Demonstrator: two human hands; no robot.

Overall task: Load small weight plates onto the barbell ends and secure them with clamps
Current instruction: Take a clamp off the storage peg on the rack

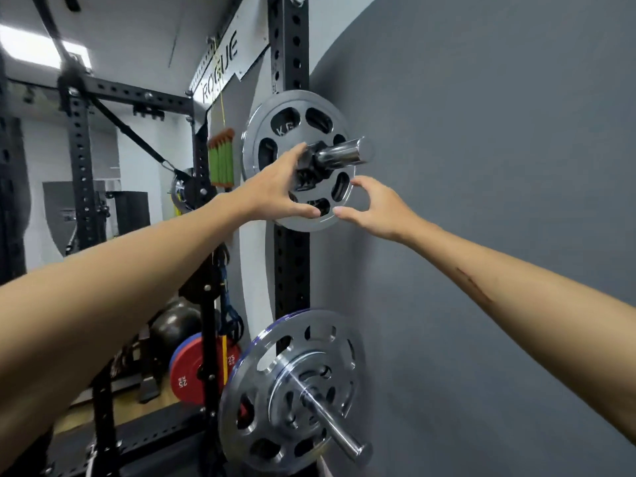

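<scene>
Weight plate (298, 160) sat on barbell sleeve (344, 153), black clamp (309, 160) against its hub. Left hand (275, 191) spread open at 8 o'clock, fingertips touching clamp; right hand (371, 208) half-curled, empty, at 5 o'clock. Clamping step (likely); next: confirm lock.

Silver plate (298, 160), black clamp (308, 163)

Left hand (275, 187) seemingly touches the clamp (309, 163); right hand (375, 210) beside plate (299, 160).
</scene>
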